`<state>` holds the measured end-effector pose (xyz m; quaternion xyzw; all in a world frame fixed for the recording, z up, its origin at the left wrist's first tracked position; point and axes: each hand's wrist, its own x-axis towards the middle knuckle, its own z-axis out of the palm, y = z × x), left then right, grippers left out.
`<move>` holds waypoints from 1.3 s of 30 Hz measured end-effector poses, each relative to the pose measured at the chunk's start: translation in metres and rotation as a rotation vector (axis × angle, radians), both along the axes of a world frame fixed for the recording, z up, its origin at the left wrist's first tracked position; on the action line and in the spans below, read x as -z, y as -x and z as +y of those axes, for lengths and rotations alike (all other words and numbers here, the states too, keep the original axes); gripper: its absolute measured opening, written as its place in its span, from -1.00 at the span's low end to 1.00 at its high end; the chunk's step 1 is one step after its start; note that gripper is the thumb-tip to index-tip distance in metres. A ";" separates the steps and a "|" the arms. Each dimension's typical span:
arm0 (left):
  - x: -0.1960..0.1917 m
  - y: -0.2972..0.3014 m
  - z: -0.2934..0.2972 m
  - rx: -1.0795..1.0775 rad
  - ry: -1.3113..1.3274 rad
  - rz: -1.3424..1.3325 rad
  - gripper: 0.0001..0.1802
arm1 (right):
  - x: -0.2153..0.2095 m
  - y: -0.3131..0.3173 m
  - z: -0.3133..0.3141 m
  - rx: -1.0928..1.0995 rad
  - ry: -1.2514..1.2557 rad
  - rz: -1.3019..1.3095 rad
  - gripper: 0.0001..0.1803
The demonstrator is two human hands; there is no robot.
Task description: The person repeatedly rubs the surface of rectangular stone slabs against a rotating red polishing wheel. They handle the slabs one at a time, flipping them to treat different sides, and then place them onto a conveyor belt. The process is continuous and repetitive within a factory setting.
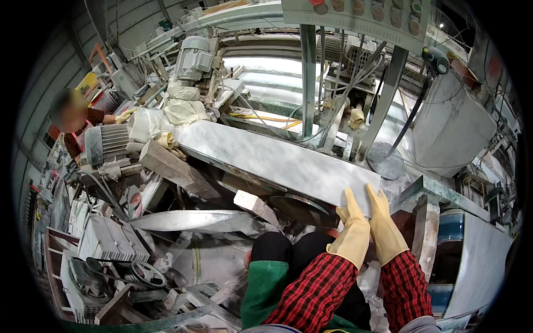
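A long pale grey marble-like stone slab [272, 159] runs slantwise from the upper left to the lower right in front of me. Both of my hands wear cream rubber gloves and are at its near right end. My left hand [352, 226] grips the front edge, one digit lying on top and the others at the edge, partly hidden. Beside it, my right hand [383, 219] grips the end corner. At the slab's far left end are cloth-wrapped machine parts [186, 102] and a yellowish glove-like piece [166, 140].
Another person [75, 119] is at the far left, one gloved hand near the wrapped machinery. A control panel [361, 14] hangs overhead. A fan [436, 60] stands at right. A stone block [177, 169], a pale block [255, 204] and a belt-driven motor [91, 277] are around me.
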<state>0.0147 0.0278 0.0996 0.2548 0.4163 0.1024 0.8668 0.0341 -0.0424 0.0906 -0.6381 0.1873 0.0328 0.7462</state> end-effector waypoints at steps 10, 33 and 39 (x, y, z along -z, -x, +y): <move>0.000 0.015 0.004 0.142 -0.005 -0.048 -0.46 | 0.010 -0.010 0.011 -0.055 0.138 0.006 -0.42; -0.006 0.010 -0.014 0.012 0.256 -0.001 -0.40 | 0.019 0.032 -0.045 -0.184 0.061 -0.079 -0.51; 0.000 0.012 -0.007 -0.006 0.349 -0.081 -0.44 | 0.010 0.039 -0.039 -0.108 0.025 -0.067 -0.52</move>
